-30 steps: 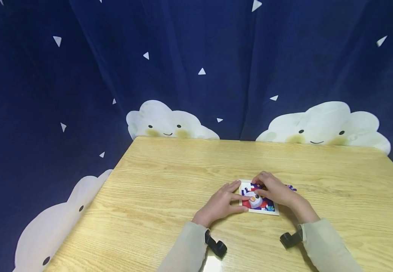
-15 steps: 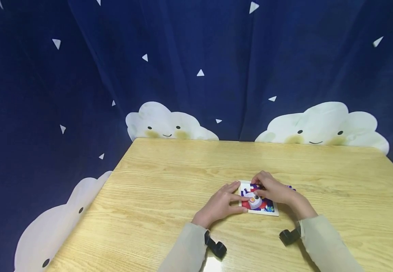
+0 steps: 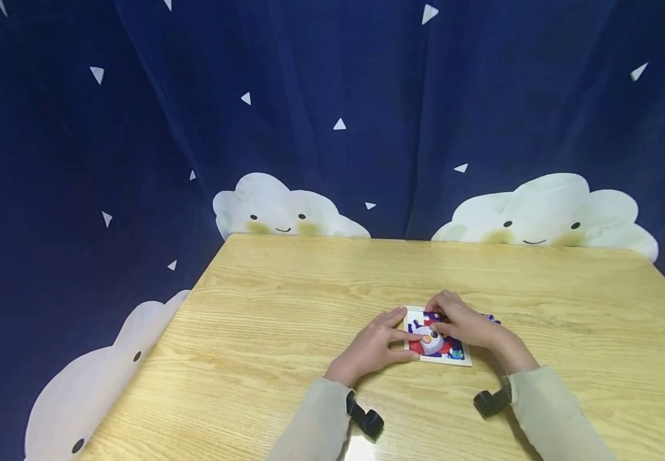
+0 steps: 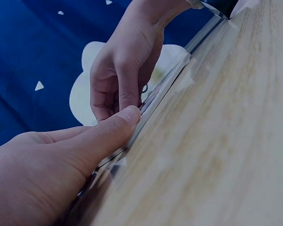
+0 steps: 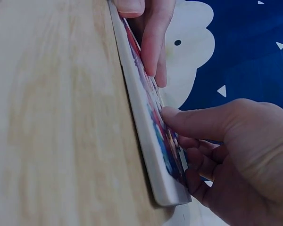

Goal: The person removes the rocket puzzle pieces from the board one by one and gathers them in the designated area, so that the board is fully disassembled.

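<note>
A small picture puzzle (image 3: 431,346) in a white frame (image 3: 446,361) lies on the table, showing a round white face with an orange nose on red and blue. Over its left side my left hand (image 3: 374,346) rests with extended fingers, the thumb at the near edge and one finger on the face. My right hand (image 3: 466,323) bends over the upper part, thumb and fingers pinching a dark red-and-blue piece there, partly hidden. Seen from the right wrist, its thumb (image 5: 198,121) touches the picture surface (image 5: 161,134), other fingers curled at the far side.
Several blue-purple bits (image 3: 492,318) show just beyond my right hand. The wooden table (image 3: 286,288) extends around the puzzle. Behind it hangs a dark blue curtain (image 3: 309,77) with white triangles and smiling clouds. Black straps with small devices (image 3: 371,422) sit at both wrists.
</note>
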`<state>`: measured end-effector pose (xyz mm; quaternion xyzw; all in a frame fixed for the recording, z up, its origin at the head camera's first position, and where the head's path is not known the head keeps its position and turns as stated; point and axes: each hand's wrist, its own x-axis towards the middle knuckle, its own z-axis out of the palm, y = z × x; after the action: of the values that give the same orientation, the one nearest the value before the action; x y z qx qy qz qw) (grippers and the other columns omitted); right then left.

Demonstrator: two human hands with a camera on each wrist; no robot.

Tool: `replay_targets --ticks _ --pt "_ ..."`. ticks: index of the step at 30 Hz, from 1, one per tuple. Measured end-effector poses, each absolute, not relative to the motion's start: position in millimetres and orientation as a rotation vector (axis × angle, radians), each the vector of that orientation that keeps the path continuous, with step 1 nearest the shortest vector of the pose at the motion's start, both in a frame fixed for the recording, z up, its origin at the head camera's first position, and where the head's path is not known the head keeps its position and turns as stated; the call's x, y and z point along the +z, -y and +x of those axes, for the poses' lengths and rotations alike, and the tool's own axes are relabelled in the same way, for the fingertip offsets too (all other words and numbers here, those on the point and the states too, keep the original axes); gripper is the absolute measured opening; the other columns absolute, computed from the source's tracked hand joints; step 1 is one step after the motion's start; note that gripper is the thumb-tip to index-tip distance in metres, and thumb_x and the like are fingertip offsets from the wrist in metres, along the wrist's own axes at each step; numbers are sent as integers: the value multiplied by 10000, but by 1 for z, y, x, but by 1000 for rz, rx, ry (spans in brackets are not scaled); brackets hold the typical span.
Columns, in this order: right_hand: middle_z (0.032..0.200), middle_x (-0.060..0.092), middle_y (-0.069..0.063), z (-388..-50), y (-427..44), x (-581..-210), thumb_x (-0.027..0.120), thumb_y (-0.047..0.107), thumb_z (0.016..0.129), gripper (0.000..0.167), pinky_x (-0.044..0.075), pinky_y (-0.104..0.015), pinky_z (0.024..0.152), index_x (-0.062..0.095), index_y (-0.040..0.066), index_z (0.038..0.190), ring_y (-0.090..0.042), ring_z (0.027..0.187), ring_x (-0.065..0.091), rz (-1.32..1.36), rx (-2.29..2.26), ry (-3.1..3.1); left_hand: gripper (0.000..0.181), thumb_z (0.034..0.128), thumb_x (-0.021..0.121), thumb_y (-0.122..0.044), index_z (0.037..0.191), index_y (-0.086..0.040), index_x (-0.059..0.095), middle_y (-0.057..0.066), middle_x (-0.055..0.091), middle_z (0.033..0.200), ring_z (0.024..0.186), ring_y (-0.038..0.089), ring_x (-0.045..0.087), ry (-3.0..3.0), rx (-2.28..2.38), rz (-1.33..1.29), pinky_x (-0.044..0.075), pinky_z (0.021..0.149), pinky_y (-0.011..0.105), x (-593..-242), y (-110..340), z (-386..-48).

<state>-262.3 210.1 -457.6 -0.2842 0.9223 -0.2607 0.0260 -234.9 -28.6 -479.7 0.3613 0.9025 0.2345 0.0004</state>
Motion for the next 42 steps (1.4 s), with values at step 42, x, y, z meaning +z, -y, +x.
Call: replay_targets --ticks 42 --pt "1076 496 -63 -257 -209 -468 652 32 906 247 497 -393 937 512 48 1109 -221 1028 525 -929 -971 -2893 394 891 662 -473 1258 -328 667 108 364 1575 1491 216 316 -2847 734 1163 256 1243 403 -481 28 -236"
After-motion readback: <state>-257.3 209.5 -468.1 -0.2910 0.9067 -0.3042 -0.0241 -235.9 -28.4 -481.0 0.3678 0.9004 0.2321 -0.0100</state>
